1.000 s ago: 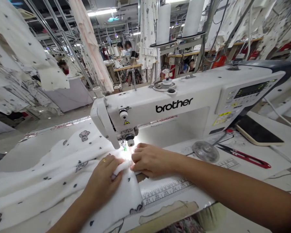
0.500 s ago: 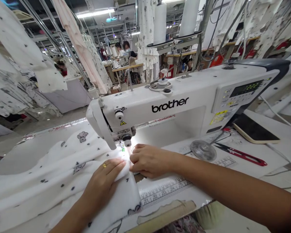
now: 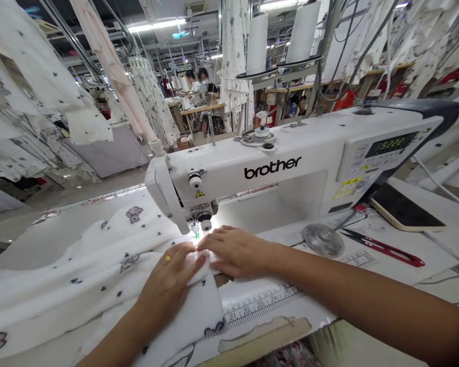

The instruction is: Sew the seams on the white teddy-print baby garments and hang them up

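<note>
White fleecy fabric with dark spots and small animal prints lies across the left of the sewing machine, its edge under the lit needle area. My left hand, a gold ring on one finger, grips a fold of the fabric just in front of the presser foot. Its thumb points toward the right hand. My right hand reaches in from the right, fingers stretched over the fabric edge beside the needle and thumb apart. The fingertips of both hands nearly meet. The fabric beneath them is partly hidden.
Red-handled thread snips, a phone and a clear round disc lie right of my right arm. A printed ruler runs along the front. Thread cones stand behind the machine; people work farther back.
My right hand's curled fingers have straightened and moved left toward the needle. My left thumb now shows, spread out to the right. The camera view has shifted slightly.
</note>
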{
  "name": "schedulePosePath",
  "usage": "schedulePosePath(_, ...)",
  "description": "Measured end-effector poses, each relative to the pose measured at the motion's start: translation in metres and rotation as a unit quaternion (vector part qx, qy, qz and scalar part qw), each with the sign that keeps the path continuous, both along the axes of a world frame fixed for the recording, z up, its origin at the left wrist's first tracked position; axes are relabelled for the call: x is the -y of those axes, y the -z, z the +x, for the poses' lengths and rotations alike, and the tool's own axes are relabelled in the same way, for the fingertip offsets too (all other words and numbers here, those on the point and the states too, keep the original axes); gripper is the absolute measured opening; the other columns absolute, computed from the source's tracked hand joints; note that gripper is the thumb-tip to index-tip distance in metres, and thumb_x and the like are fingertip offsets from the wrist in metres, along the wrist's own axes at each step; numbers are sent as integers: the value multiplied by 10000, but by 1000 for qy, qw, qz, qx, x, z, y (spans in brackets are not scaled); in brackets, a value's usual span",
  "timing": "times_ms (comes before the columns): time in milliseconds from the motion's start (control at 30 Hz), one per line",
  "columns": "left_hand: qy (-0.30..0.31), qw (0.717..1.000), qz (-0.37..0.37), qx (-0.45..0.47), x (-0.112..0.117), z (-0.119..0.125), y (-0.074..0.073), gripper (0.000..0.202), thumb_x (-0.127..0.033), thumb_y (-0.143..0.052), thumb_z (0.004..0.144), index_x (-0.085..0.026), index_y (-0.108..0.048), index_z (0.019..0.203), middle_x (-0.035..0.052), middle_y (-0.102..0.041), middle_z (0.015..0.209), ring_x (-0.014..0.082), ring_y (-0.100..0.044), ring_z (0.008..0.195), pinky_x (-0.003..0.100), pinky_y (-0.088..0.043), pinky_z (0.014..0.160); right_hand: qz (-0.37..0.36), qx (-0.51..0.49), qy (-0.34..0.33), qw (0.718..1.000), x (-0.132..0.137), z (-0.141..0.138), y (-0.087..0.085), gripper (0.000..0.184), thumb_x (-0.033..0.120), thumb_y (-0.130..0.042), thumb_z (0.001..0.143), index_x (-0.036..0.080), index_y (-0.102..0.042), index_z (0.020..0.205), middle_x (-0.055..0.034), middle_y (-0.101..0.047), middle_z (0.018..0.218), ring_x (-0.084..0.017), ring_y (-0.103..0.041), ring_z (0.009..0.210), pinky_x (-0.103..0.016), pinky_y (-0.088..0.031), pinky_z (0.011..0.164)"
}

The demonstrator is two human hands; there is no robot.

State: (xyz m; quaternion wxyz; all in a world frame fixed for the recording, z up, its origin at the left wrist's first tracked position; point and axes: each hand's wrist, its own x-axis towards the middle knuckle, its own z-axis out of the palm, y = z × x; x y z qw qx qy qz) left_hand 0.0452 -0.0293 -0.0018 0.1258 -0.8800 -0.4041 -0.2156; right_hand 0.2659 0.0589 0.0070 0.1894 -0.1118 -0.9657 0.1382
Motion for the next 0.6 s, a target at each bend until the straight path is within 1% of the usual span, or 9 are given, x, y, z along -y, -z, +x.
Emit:
schedulePosePath(67, -7, 1000, -7, 8, 1, 0, -1, 532, 62, -413, 734, -192, -617, 1154, 130, -583, 1200, 250, -580, 1093, 404, -577, 839, 21, 15, -15, 1000, -2, -1, 1, 258, 240, -535, 966, 162, -555, 1210, -49, -631, 1203, -192, -530, 1086, -346, -394, 983)
schedulePosePath(167, 0, 1000, -15, 4, 1, 0, -1, 446, 44, -426, 771, -169, -630, 1106, 130, -617, 1168, 257, -592, 1100, 418, -567, 881, 77, 40, -36, 996, -4, -3, 1, 193, 231, -489, 996, 159, -594, 1142, -43, -646, 1149, -181, -533, 1042, -339, -378, 977)
schedulePosePath(300, 6, 1000, -25, -10, 1, -3, 3, 507, 58, -401, 765, -180, -615, 1158, 101, -662, 1191, 243, -608, 1149, 413, -548, 955, 121, 65, -36, 990, -3, -5, -2, 174, 176, -452, 1002, 151, -624, 1012, -51, -665, 997, -171, -539, 961, -321, -362, 949)
schedulePosePath(433, 5, 999, -40, -14, -1, -7, 6, 555, 54, -401, 760, -197, -604, 1211, 81, -672, 1228, 230, -617, 1172, 417, -536, 991, 113, 56, -15, 992, -2, -4, 0, 179, 203, -455, 1004, 161, -629, 1002, -46, -674, 998, -178, -545, 957, -326, -352, 951)
schedulePosePath(600, 10, 998, -64, -3, -15, -16, 6, 551, 37, -421, 756, -211, -635, 1200, 72, -679, 1233, 232, -620, 1182, 413, -534, 1001, 90, 58, 27, 994, -5, -7, 5, 148, 260, -504, 991, 178, -627, 993, -42, -679, 1057, -189, -549, 979, -349, -336, 983)
